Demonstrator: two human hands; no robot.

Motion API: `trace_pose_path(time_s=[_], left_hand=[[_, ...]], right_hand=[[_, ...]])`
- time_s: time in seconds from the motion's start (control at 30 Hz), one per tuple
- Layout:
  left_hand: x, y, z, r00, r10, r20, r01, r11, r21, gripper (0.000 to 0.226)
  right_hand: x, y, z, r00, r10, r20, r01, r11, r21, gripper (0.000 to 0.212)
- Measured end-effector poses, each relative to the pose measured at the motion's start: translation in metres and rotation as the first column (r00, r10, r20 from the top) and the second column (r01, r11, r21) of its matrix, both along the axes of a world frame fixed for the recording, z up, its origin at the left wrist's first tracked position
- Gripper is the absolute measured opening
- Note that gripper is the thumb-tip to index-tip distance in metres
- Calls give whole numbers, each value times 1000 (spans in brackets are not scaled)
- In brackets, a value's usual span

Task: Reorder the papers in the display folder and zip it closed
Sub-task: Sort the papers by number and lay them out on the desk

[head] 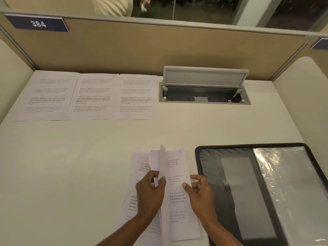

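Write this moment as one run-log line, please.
left hand: grips lifted sheets | right hand: pinches page edge | three sheets: side by side, far left | display folder: open, unzipped, right of hands

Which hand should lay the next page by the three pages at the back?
Probably the left hand: it pinches the lifted sheets, and the three pages lie on its side. The right hand pinches page 4, nearer the folder.
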State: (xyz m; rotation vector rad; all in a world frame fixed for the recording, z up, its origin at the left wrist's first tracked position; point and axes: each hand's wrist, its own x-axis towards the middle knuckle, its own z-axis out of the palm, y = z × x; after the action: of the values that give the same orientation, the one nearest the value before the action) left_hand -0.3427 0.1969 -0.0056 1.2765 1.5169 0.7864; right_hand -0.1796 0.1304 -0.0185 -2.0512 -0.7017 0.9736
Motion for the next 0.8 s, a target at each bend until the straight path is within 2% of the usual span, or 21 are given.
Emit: trace_pose_path(time_s=[0.1,0.2,0.4,0.63,0.8], left_hand=[[-3,2,-3,1000,-1,24,2,999,-40,14],[-8,4,-13,999,2,50,3,994,-106,13],[-12,8,-21,992,10,122,13,982,-186,9],[-17,18,-29,992,-32,123,62,967,-248,10],[-22,26,-33,989,-86,120,118,950,-289,8]], right_hand=[[18,3,-5,947,115,298,-95,992,-81,35],[34,17,-1,881,151,449,-133,989,-71,32],[70,83,20,838,194,511,-222,975,-7,18],[112,193,39,751,220,623,-362,926,108,23],[138,287,55,634,215,742,-394,917,71,32]])
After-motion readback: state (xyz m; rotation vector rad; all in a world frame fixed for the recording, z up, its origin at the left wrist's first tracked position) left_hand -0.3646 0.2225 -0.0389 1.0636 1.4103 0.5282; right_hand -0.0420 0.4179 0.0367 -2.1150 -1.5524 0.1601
